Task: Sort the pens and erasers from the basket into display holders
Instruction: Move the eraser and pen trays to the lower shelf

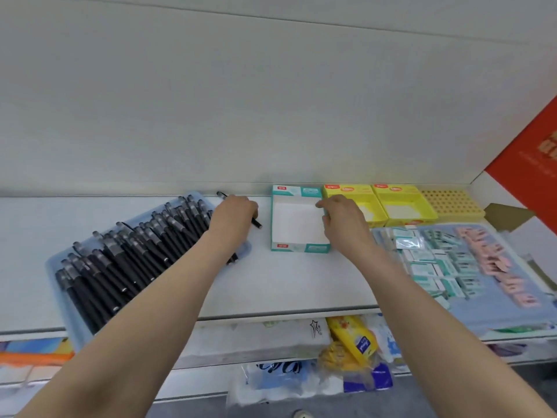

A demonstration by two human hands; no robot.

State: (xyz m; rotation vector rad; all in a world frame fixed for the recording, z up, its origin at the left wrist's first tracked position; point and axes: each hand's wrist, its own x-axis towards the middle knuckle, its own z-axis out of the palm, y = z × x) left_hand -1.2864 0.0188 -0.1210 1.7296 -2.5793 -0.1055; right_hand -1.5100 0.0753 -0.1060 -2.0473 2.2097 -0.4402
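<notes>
Several black pens (126,254) lie heaped in a pale blue tray (64,297) on the left of the white shelf. My left hand (233,215) grips one black pen (257,223) just right of the heap; both pen ends stick out past my fist. My right hand (339,220) holds the right wall of a teal and white display box (297,224), whose inside shows only white. To the right, a second blue tray (512,315) holds several teal-wrapped erasers (434,267) and pink erasers (494,260).
Two yellow display boxes (404,206) and a yellow holder with round holes (450,202) stand along the back wall. A red box (530,164) leans at the far right. Packaged goods (352,342) sit on the lower shelf under the front edge.
</notes>
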